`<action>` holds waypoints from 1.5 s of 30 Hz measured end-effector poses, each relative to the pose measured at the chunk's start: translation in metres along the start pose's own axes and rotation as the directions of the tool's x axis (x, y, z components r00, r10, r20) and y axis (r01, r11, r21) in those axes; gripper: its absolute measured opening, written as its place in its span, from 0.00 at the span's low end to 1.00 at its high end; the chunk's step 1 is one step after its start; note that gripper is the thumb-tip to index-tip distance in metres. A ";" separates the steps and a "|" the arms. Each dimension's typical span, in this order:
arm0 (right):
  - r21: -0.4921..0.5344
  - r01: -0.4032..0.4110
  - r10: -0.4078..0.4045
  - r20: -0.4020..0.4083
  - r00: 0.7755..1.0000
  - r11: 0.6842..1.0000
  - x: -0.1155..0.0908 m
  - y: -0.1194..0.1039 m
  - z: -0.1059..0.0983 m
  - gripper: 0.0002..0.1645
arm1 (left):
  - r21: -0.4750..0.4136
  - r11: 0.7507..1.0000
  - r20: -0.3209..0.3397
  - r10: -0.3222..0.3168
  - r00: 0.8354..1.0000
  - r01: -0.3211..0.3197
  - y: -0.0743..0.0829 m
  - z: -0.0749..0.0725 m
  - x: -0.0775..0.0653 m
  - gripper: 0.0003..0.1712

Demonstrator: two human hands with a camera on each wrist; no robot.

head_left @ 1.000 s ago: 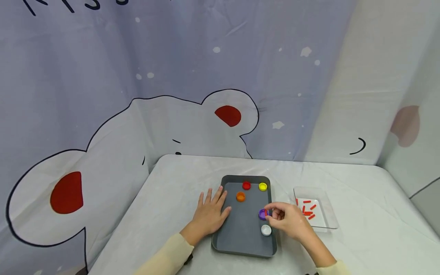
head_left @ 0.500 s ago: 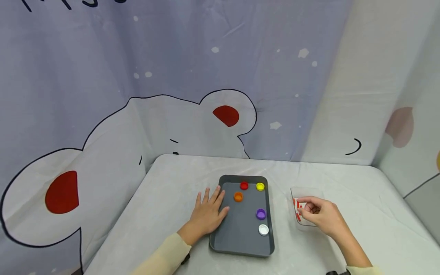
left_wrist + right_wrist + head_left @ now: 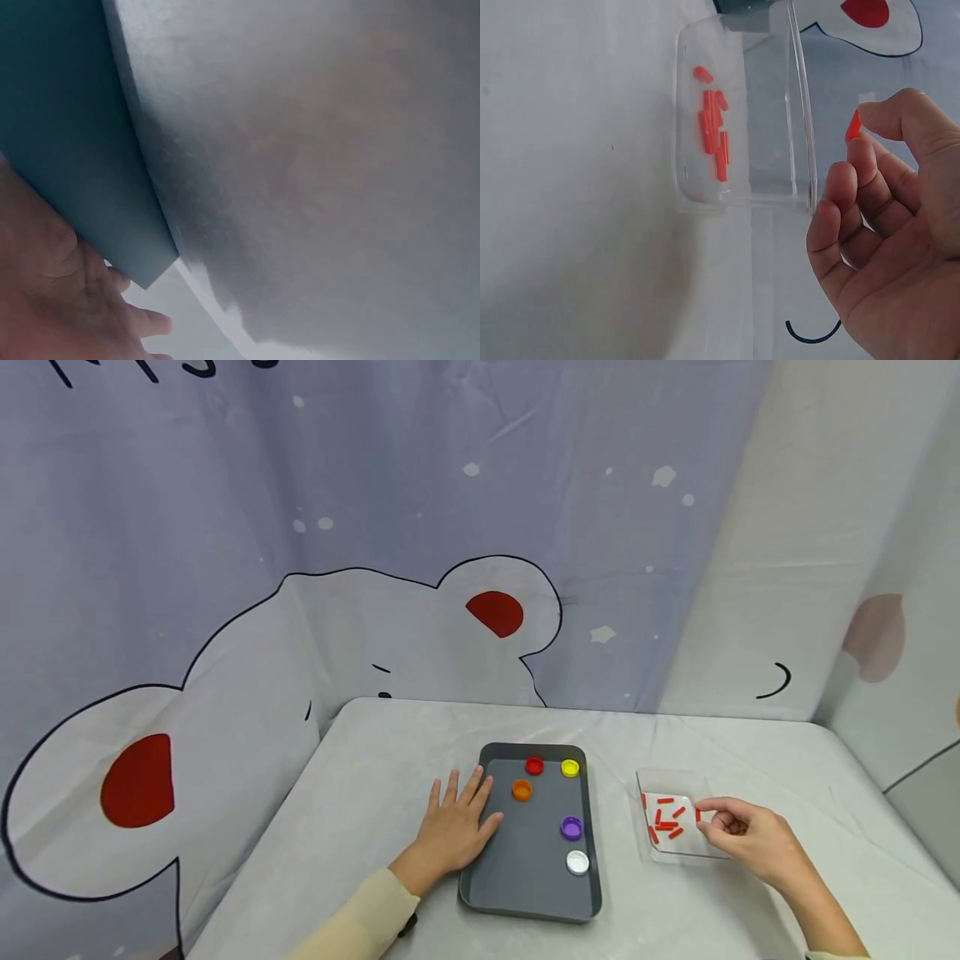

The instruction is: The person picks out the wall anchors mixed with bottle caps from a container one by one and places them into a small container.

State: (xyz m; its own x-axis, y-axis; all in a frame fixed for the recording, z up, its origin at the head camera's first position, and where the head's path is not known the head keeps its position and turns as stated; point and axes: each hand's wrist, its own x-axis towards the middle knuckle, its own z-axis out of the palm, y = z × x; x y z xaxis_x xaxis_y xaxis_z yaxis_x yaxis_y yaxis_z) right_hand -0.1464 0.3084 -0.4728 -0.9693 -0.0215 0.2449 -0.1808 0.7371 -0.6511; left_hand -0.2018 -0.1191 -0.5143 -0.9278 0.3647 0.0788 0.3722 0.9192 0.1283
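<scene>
My right hand pinches a small red stick between thumb and index finger, close by the right wall of a clear plastic box. Inside that box lie several more red sticks. My left hand lies with fingers spread over the left rim of a grey tray. On the tray are small round caps: a red cap, a yellow cap, an orange cap, a purple cap and a white cap.
A white cloth covers the table. Behind it hangs a curtain printed with a bear. The box stands to the right of the tray, with a strip of cloth between them.
My right hand, with a red stick, has gone from over the purple cap rightward across the box to its right side. My left hand stays at the tray's left rim.
</scene>
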 end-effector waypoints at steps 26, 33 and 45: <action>-0.108 0.097 -0.113 -0.159 0.981 0.989 0.006 0.017 -0.017 0.17 | -0.276 0.959 0.054 0.076 0.996 -0.058 -0.028 -0.033 0.004 0.41; -0.351 0.208 -0.230 -0.020 0.973 0.913 0.018 0.047 -0.027 0.41 | -0.102 0.994 -0.080 0.025 0.996 -0.033 -0.080 -0.049 0.009 0.40; -0.415 0.172 -0.151 0.082 0.985 0.893 0.030 0.076 -0.029 0.44 | -0.090 0.990 -0.039 -0.109 0.993 0.105 -0.111 -0.039 0.009 0.45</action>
State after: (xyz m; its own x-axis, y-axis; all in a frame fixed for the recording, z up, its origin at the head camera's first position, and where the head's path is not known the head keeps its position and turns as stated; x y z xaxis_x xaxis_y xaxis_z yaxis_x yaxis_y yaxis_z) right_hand -0.1849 0.3832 -0.4944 -0.9411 -0.1881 0.2809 -0.2589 0.9353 -0.2411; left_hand -0.2506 -0.2231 -0.4895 -0.9610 0.2565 0.1029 0.2736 0.9354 0.2239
